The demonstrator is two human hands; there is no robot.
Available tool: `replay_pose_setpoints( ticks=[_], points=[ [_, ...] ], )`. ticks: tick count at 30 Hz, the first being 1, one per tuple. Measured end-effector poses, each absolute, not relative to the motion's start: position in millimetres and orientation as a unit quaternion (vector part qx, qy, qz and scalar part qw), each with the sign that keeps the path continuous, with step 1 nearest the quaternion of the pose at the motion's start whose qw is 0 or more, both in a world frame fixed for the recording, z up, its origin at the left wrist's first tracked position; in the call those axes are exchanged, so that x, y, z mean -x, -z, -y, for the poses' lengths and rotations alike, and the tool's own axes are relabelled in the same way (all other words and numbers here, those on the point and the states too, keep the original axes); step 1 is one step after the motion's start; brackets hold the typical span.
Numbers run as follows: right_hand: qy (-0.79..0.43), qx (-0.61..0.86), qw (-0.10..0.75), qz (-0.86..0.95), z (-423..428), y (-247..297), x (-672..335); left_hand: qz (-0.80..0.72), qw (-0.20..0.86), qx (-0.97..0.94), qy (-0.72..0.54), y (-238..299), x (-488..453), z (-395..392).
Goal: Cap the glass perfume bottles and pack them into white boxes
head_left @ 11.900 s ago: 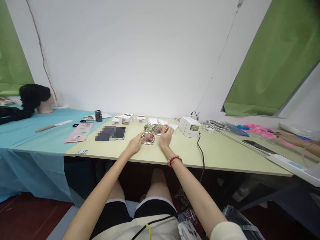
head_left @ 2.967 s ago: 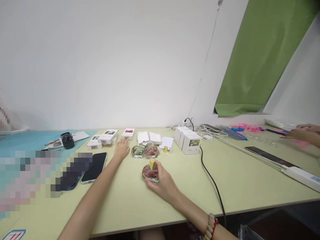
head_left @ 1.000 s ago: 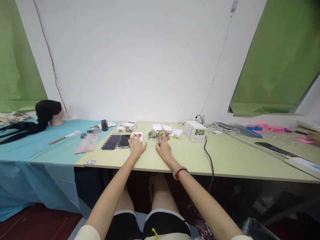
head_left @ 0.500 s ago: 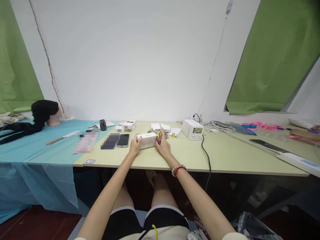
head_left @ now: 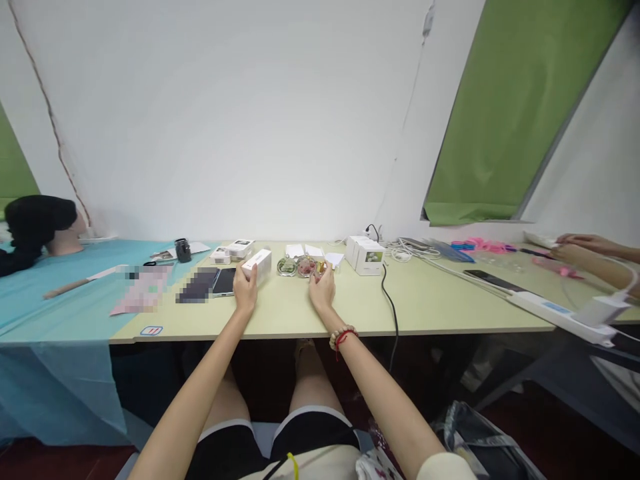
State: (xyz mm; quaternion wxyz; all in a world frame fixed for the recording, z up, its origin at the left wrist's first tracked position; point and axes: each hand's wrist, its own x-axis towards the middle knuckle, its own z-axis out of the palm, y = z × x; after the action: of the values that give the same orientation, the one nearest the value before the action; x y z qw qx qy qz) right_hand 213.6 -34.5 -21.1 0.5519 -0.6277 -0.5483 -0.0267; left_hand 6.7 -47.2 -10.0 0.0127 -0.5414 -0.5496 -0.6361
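Note:
My left hand [head_left: 245,287] is closed around a small white box [head_left: 260,264], tilted a little above the table. To the right, my right hand [head_left: 323,290] has its fingers curled around a small shiny gold-coloured object [head_left: 321,268], partly hidden by the fingers. Just left of those fingertips lie two round, clear-rimmed pieces: one with green inside [head_left: 287,266], the other with pink-red inside [head_left: 306,266]. White cards [head_left: 314,252] are behind them. A phone [head_left: 224,282] lies beside my left hand.
White boxes stand at right [head_left: 370,259] and back left [head_left: 241,249]. A black cable [head_left: 391,300] hangs over the front edge. Further right are a power strip [head_left: 555,313] and another person's arm [head_left: 595,257]. A knife [head_left: 85,281] and black jar [head_left: 183,251] lie left.
My hands have moved apart; the white box has shifted left, away from my right hand. The green and pink round pieces now show. The view has turned right, revealing another person's arm.

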Motion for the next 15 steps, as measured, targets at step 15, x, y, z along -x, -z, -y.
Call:
replay_pose_setpoints(
  ticks=[15],
  points=[
    [0.081,0.671,0.275,0.684,1,-1,-324,0.470,0.191,0.727,0.462,12,-21,54]
  ],
)
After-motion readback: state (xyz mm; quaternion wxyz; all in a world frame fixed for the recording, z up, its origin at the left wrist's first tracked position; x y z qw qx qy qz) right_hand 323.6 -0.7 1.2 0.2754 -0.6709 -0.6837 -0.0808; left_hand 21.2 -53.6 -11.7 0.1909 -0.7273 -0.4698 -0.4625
